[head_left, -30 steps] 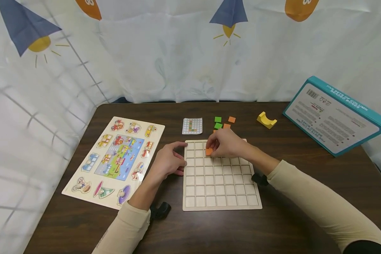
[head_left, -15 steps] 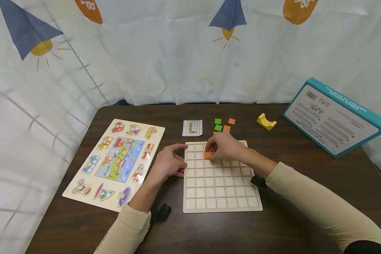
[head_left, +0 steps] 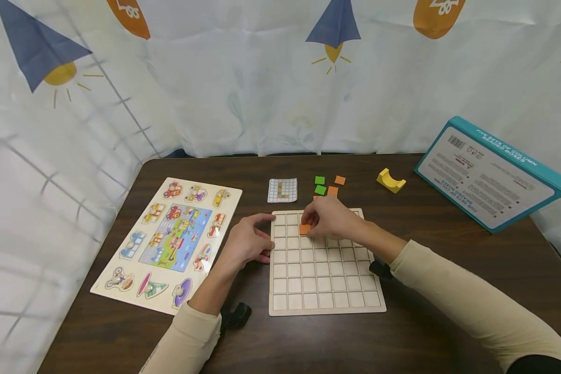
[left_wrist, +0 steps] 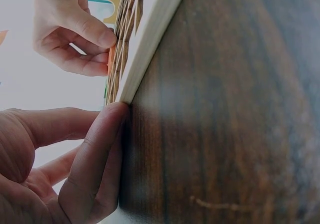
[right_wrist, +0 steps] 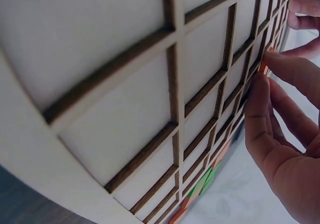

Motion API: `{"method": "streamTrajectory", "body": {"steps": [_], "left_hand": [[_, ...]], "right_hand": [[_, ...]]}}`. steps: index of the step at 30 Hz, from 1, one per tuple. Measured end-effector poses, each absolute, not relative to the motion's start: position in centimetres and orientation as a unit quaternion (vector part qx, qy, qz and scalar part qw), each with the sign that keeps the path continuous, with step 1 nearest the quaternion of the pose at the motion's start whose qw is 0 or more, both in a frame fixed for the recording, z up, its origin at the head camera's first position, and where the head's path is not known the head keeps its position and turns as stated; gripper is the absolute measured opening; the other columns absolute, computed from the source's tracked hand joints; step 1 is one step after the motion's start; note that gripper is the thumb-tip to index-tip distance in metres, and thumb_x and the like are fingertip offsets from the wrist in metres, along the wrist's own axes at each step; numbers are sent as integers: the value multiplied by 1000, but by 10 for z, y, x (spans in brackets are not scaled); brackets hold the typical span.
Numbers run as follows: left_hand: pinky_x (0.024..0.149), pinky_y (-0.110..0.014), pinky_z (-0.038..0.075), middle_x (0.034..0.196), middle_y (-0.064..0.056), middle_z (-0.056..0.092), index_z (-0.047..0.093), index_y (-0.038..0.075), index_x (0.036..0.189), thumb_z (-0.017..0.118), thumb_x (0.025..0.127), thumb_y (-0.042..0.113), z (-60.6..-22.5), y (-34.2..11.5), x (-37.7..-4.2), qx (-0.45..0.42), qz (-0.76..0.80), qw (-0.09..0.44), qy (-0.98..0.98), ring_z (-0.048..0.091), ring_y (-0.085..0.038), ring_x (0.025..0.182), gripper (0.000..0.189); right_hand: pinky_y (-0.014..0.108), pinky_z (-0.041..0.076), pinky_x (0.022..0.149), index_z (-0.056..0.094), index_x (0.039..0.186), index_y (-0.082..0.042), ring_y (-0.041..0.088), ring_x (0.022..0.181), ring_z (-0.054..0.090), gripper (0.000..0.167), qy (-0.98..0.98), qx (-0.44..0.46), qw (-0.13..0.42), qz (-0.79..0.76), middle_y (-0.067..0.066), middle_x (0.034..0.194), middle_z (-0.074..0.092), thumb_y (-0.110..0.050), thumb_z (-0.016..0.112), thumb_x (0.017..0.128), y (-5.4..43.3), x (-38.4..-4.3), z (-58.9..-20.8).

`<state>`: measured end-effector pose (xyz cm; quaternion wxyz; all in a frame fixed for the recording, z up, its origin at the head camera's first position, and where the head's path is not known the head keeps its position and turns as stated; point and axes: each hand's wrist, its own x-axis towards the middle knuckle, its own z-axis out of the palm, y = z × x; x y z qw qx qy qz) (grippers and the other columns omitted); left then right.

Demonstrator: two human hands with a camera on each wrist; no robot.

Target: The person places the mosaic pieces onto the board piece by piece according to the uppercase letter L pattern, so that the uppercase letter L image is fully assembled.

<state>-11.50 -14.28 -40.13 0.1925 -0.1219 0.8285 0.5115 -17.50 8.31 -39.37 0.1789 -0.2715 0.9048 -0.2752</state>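
Note:
The wooden grid board [head_left: 304,285] lies flat on the table. In the head view my right hand [head_left: 332,217] pinches an orange square tile [head_left: 304,229] between thumb and fingers, low over a cell near the board's top left. The right wrist view shows this tile [right_wrist: 265,63] edge-on at the fingertips, close to the grid's dividers. My left hand [head_left: 246,241] touches the board's left edge, its fingers spread along it near the upper corner. In the left wrist view a fingertip [left_wrist: 116,111] presses against the board's side.
Beyond the board lie loose green tiles [head_left: 320,180] and orange tiles [head_left: 339,180], beside a small printed grid card [head_left: 282,190]. A picture puzzle board [head_left: 168,244] is at left. A yellow curved block [head_left: 390,181] and a teal box [head_left: 491,174] stand at right.
The orange tile has shifted slightly left over the board with my right hand. My left hand stays at the board's edge. The head view has tilted a little.

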Motion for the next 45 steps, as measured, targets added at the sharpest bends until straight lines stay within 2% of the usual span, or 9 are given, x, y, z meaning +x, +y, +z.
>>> {"method": "streamTrajectory", "body": {"steps": [22, 34, 45], "left_hand": [[54, -36, 66, 94, -16, 68, 61, 20, 144, 75, 84, -8, -402, -143, -115, -121, 517, 191, 825, 70, -20, 61, 67], [54, -37, 66, 94, -17, 68, 61, 19, 143, 73, 84, -9, -403, -143, -114, -114, 524, 184, 824, 71, -20, 61, 67], [55, -37, 66, 94, -16, 67, 61, 20, 143, 75, 85, -7, -402, -143, -114, -119, 520, 191, 824, 70, -21, 59, 66]], "right_hand": [[25, 58, 72, 79, 96, -11, 10, 79, 64, 17, 906, -282, 168, -266, -3, 85, 72, -9, 86, 81, 83, -174, -395], [25, 59, 72, 79, 97, -11, 9, 79, 65, 18, 903, -299, 157, -265, -1, 90, 74, -9, 86, 81, 84, -174, -394], [26, 59, 73, 79, 99, -11, 10, 80, 65, 18, 899, -290, 166, -284, -1, 88, 73, -10, 85, 82, 87, -173, -391]]}}
